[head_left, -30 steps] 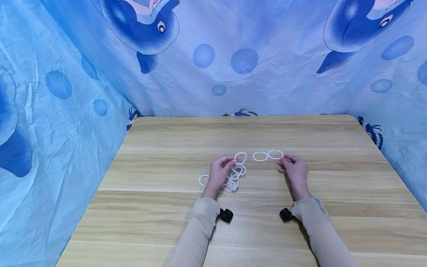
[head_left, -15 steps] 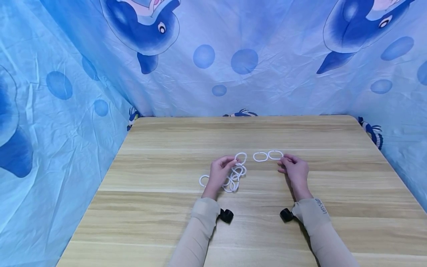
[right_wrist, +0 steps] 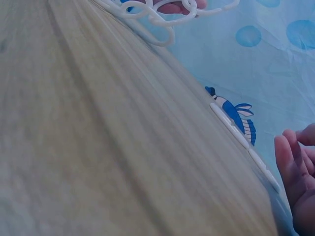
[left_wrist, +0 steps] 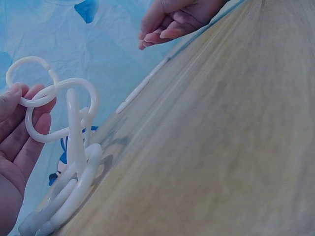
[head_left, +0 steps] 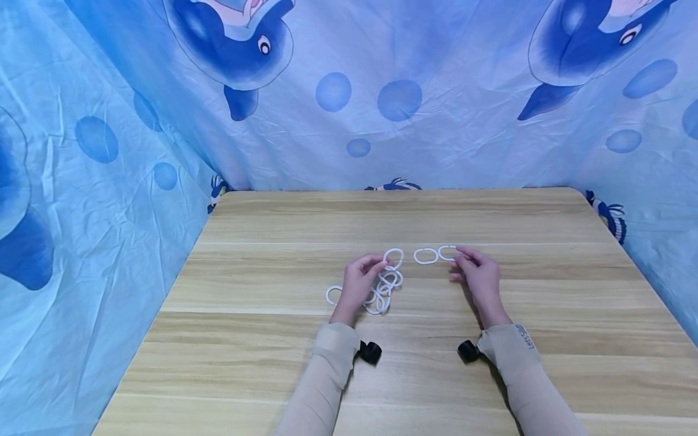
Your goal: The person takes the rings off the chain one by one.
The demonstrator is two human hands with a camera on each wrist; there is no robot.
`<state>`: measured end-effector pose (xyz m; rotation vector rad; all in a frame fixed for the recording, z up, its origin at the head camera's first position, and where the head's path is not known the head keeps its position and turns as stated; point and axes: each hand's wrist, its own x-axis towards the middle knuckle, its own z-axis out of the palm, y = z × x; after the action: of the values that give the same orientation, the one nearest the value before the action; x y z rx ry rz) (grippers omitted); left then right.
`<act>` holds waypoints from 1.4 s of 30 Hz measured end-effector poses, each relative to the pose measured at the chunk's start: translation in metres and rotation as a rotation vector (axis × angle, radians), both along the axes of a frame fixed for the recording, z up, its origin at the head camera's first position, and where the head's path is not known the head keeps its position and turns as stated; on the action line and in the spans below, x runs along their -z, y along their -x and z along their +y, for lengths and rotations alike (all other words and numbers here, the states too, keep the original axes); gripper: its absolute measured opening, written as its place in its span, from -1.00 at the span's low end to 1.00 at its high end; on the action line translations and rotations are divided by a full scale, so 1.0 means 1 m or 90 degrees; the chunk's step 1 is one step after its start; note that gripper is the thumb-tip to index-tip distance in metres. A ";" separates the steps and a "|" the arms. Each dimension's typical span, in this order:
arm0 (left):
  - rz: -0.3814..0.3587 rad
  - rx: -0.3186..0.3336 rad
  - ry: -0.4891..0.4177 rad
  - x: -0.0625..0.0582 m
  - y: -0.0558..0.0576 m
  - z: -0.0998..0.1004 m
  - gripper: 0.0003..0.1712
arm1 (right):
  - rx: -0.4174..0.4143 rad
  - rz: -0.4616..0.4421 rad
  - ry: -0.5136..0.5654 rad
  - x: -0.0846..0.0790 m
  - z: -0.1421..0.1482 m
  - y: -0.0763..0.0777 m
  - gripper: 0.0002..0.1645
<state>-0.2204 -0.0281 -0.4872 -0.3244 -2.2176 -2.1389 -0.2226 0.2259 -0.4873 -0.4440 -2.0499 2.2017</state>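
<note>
My left hand [head_left: 357, 283] pinches the end link of a chain of white plastic links [left_wrist: 73, 118] between thumb and fingers. From that link the chain hangs down, its lower links heaped on the wooden table. One link at the left, partly behind the hand, shows its curved end [head_left: 326, 294]. Two separate white links lie flat, end to end, right of the chain: the left link [right_wrist: 229, 123] and the right link [right_wrist: 264, 171]. Over the right one hovers my right hand [head_left: 481, 278], its fingers loosely bent with nothing between them; it hides part of that link.
The wooden table [head_left: 245, 351] ends at a blue curtain [head_left: 463, 145] printed with whales and bubbles, which hangs behind and along the sides. A small black camera [head_left: 371, 352] sits at the left wrist, another black camera [head_left: 468, 351] at the right.
My right hand has shifted slightly left, so it now covers the right end of the right loose link. The left hand and the chain hold still.
</note>
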 end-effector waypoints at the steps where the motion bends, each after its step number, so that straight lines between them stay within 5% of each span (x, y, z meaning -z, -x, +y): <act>1: 0.001 0.001 0.000 0.000 0.000 0.000 -0.77 | -0.002 0.006 0.001 0.000 0.000 0.000 -0.52; 35: -0.020 0.004 -0.001 -0.001 -0.001 0.000 -0.76 | -0.253 0.093 -0.188 -0.002 -0.051 -0.013 -0.65; 42: -0.024 0.004 -0.002 -0.001 -0.001 0.000 -0.76 | -0.268 0.096 -0.226 -0.006 -0.058 -0.014 -0.65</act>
<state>-0.2192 -0.0283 -0.4865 -0.2932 -2.2360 -2.1692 -0.2084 0.1678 -0.4817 0.2000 -2.5541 1.9075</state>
